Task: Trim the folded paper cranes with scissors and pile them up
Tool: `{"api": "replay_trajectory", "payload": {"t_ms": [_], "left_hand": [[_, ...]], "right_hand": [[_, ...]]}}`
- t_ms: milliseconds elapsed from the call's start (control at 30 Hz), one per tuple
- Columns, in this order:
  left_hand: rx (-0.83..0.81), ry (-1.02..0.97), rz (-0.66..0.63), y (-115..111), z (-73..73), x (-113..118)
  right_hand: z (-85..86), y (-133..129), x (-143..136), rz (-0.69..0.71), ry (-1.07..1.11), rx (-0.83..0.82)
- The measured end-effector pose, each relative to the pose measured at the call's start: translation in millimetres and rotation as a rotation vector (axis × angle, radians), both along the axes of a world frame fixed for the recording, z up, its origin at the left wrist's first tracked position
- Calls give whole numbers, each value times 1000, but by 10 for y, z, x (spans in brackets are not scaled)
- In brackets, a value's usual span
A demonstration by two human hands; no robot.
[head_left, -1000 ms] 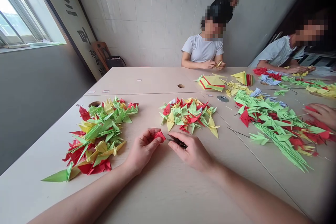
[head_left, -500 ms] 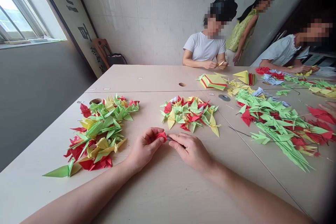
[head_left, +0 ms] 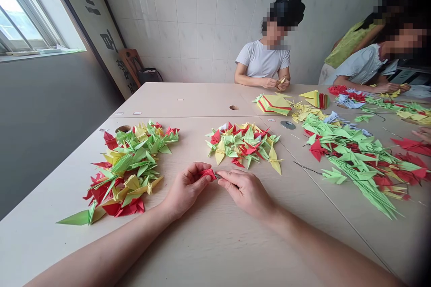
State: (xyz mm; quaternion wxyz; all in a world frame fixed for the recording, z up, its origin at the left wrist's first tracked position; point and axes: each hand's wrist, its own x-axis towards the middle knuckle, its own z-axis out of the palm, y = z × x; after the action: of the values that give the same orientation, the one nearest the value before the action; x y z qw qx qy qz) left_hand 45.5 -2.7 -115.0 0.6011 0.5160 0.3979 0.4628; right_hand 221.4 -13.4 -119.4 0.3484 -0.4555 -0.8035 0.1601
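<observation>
Between the thumb and fingers of my left hand (head_left: 187, 187) is a small red folded-paper piece (head_left: 209, 173). My right hand (head_left: 247, 190) is closed around a thin dark tool (head_left: 217, 176); its tip touches the right end of the red paper, and most of it hides under my fingers, so its kind is unclear. Just beyond my hands lies a pile of red, green and yellow folded-paper flowers (head_left: 240, 145). Left of my left hand is a larger heap of similar paper flowers (head_left: 134, 161), with a long green pointed piece (head_left: 74, 218) at its near end.
On the right lie green paper stems and flowers (head_left: 357, 157) with dark wires. A stack of coloured paper (head_left: 273, 104) and a grey metal disc (head_left: 288, 125) are farther back. A person in white (head_left: 264, 63) folds paper across the table (head_left: 202, 242); others are at the right.
My hands stay nearly in place, the right one shifted slightly with the tool at the red paper. The person in yellow-green has moved right, behind the seated person.
</observation>
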Motion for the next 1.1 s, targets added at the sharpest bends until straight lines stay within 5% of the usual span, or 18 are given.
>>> {"api": "replay_trajectory", "payload": {"t_ms": [1100], "left_hand": [[-10, 20, -10, 13, -13, -10]], "right_hand": [[26, -17, 6, 18, -71, 79]]}}
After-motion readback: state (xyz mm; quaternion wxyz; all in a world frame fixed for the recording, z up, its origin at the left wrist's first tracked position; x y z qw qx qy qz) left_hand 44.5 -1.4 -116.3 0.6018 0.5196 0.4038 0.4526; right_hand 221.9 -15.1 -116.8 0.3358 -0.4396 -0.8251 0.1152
